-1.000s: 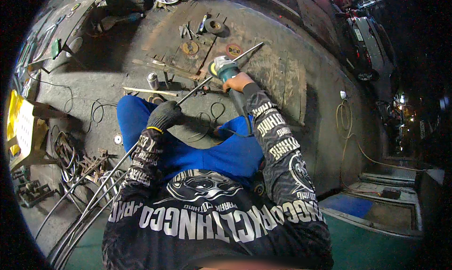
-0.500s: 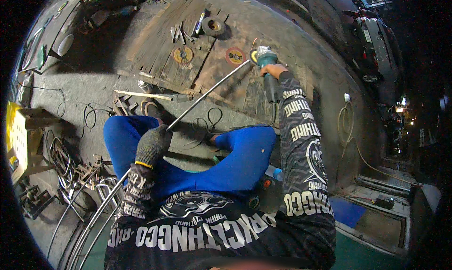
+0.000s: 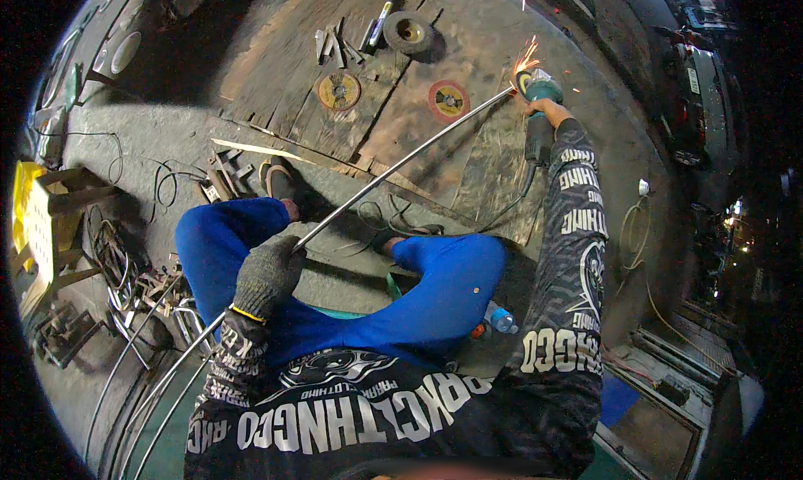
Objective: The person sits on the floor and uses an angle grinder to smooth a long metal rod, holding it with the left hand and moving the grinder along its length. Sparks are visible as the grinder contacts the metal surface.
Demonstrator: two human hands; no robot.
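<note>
A: In the head view, take the red disc (image 3: 449,102) on the boards as the landmark. Where does the metal rod (image 3: 401,164) lie?

B: It runs diagonally, passing just below the disc and then up to its right. It's long, thin and silvery, smooth along the stretch I can see, with a bright streak of light down it. Any slight bow may come from the lens.

A: And the grinder (image 3: 539,139)?

B: To the right of the disc. It has a teal and dark body, a pale metal head, and a wheel with some yellow on its face. The rod's far end meets the wheel's edge, and orange sparks (image 3: 527,55) spray upward there.

A: How are the hands gripping?

B: The left hand (image 3: 272,271), in a dark grey knitted glove, is well below and left of the disc, closed around the rod. The right hand (image 3: 548,112), ungloved, is to the disc's right, wrapped around the grinder's body; I can't make out every finger.

A: What else lies around the disc?

B: A yellowish disc (image 3: 338,90) to its left, a thick grey wheel (image 3: 393,33) up and left, with short metal strips (image 3: 335,46) farther left, and a plastic bottle (image 3: 502,318) well below.
</note>
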